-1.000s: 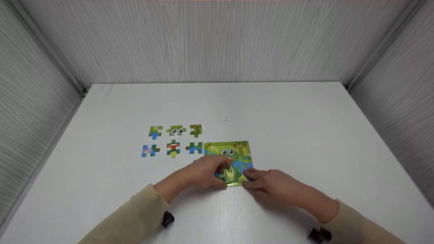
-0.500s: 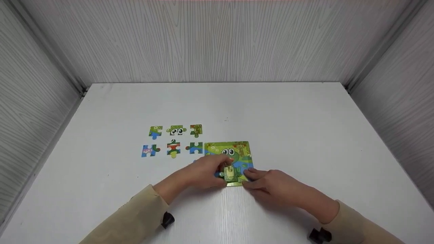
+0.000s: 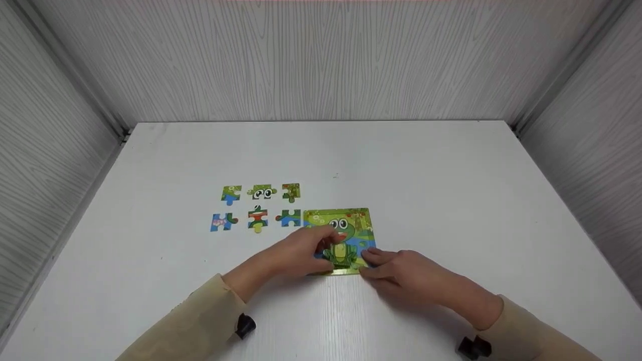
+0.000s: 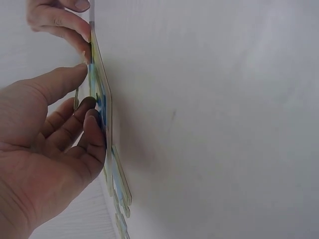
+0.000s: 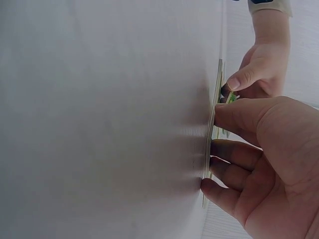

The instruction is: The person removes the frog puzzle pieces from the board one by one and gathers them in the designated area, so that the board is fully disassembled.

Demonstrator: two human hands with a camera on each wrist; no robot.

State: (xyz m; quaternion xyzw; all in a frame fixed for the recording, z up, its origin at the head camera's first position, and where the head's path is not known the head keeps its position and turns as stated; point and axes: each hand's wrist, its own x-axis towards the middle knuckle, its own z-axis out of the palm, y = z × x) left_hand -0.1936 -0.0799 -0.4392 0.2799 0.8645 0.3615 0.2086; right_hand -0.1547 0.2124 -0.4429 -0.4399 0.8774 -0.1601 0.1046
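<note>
My left hand (image 3: 304, 252) pinches a small green jigsaw piece (image 5: 232, 97) between thumb and fingertips, close over the lower middle of the puzzle board (image 3: 364, 234). That board has a raised green rim and a printed frog with big white eyes. In the left wrist view the piece stands almost edge-on behind the thumb, and the fingers hide part of the board. At the board's near right corner, my right hand (image 3: 401, 273) grips it, thumb on the near edge and fingers along the right side. Loose jigsaw pieces (image 3: 257, 219) lie just left of the board.
Several loose pieces form two rows, with the eyes piece (image 3: 262, 192) in the upper one. The white table (image 3: 451, 175) runs back to a grey wood-grain panel (image 3: 321, 60), with side panels left and right.
The piece in my left hand has tilted; its pale yellow-green face half a second ago now lines up with the printed frog's body. My right hand stays at the board's corner.
</note>
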